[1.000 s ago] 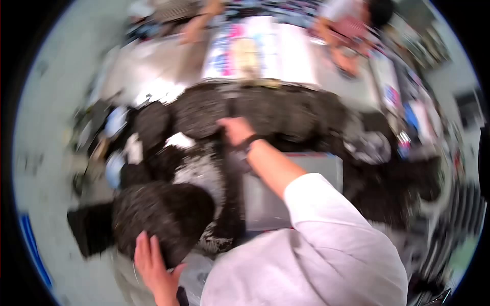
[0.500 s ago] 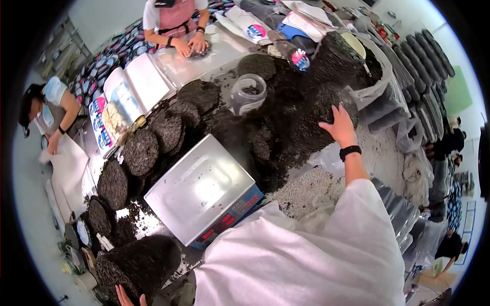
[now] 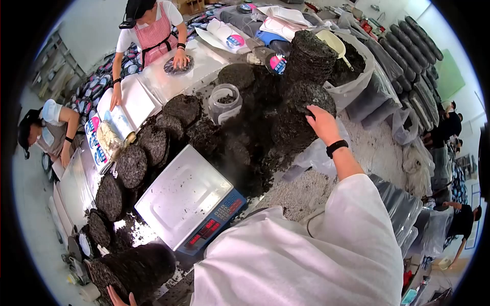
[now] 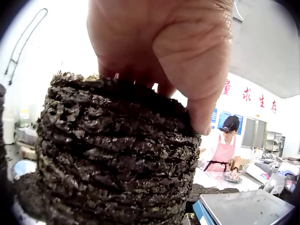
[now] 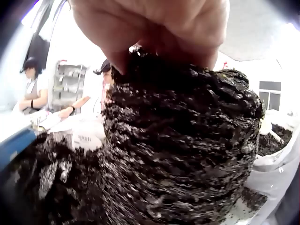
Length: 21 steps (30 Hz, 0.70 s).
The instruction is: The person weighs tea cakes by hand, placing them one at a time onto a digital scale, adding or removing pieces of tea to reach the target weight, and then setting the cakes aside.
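Observation:
Near the lower left, my left hand (image 3: 120,297) rests with extended fingers on the end of a thick stack of dark dried seaweed cakes (image 3: 133,269). In the left wrist view, its palm is above the layered stack (image 4: 117,150) and the thumb (image 4: 201,115) lies at the rim. My right hand (image 3: 326,125) is on another seaweed stack (image 3: 296,122) at the right, thumb and fingers pinching at its top cake. In the right wrist view, the thumb and fingers bend down onto the stack (image 5: 183,140), which hides part of the fingertips.
A digital scale (image 3: 186,194) with a bare steel plate stands between the hands. Round seaweed cakes (image 3: 131,167) lean in a row beyond it. A plastic jar (image 3: 224,103), a taller seaweed stack (image 3: 309,58) and an open sack (image 3: 367,74) stand farther back. Two people work across the table.
My right hand has gone from reaching over the middle to the right-hand stack, where its spread fingers have drawn in. The view has swung right; the left hand stays on its stack.

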### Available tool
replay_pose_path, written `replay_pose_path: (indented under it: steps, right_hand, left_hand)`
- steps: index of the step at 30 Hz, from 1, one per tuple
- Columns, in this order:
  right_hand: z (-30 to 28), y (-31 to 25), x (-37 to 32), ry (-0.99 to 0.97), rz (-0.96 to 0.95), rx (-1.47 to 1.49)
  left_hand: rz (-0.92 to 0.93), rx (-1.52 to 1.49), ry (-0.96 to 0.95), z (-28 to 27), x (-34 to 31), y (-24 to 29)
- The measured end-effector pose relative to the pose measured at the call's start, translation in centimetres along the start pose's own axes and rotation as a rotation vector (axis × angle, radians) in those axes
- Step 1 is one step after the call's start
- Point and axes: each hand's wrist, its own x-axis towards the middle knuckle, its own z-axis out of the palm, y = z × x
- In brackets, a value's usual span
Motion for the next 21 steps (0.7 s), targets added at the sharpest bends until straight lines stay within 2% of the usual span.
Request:
replay_pose_path:
  steps: [1, 2, 3, 4, 5, 7, 9, 11, 12, 14, 15, 16, 17, 19, 21]
  right_hand:
    - [-0.7, -0.4, 0.2, 0.005, -0.005, -0.001]
    - [-1.6, -0.9, 0.6, -0.042, 0.098, -0.023]
    - [-2.1, -1.2, 1.0, -0.091, 0.201, -0.044]
    - [-2.1, -0.5, 1.3, 0.055, 0.123, -0.075]
    - [-2.5, 0.2, 1.8, 0.095, 0.136, -0.066]
    - [-5.0, 0.1, 3.4, 0.185, 0.132, -0.166]
    - [-7.8, -1.7, 4.8, 0.294, 0.112, -0.098]
    - [-9.6, -4.4, 5.5, 0.347, 0.035, -0.073]
    - [-10.6, -6.7, 5.7, 0.337, -0.162, -0.068]
    - [-11.4, -12.0, 5.6, 0.316, -0.536, -0.012]
    - [-11.0, -14.9, 4.8, 0.307, -0.71, 0.04]
    - [-9.9, -17.6, 3.5, 0.249, -0.787, 0.132]
    - [-8.8, -20.3, 2.3, 0.188, -0.868, 0.223]
    - [-6.9, -25.0, -0.2, 0.064, -1.026, 0.345]
    - [-4.4, -27.6, -2.1, 0.041, -1.012, 0.434]
  left_hand:
    - [0.014, 0.059, -0.017, -0.5, 0.3, 0.6]
    - [0.009, 0.054, -0.01, -1.1, 0.4, 1.3]
    - [0.08, 0.081, 0.074, -2.2, 0.8, 3.0]
    - [0.151, 0.109, 0.157, -2.8, 1.2, 4.1]
    - [0.142, 0.106, 0.159, -2.5, 1.5, 4.6]
    - [0.121, -0.066, 0.247, -1.1, 2.1, 6.0]
    - [0.181, -0.309, 0.265, -0.9, 3.9, 9.4]
    - [0.228, -0.776, 0.226, 1.4, 5.9, 13.5]
    - [0.194, -1.057, 0.114, 3.3, 6.9, 15.1]
    - [-0.052, -1.84, -0.233, 5.4, 8.6, 20.6]
    - [-0.075, -2.196, -0.477, 8.1, 10.0, 21.8]
    - [-0.074, -2.543, -0.718, 10.0, 11.2, 23.2]
    - [-0.089, -2.702, -0.872, 10.5, 12.1, 24.7]
    - [-0.177, -2.751, -0.822, 12.9, 13.1, 26.0]
    - [-0.32, -2.597, -0.634, 11.3, 12.9, 25.6]
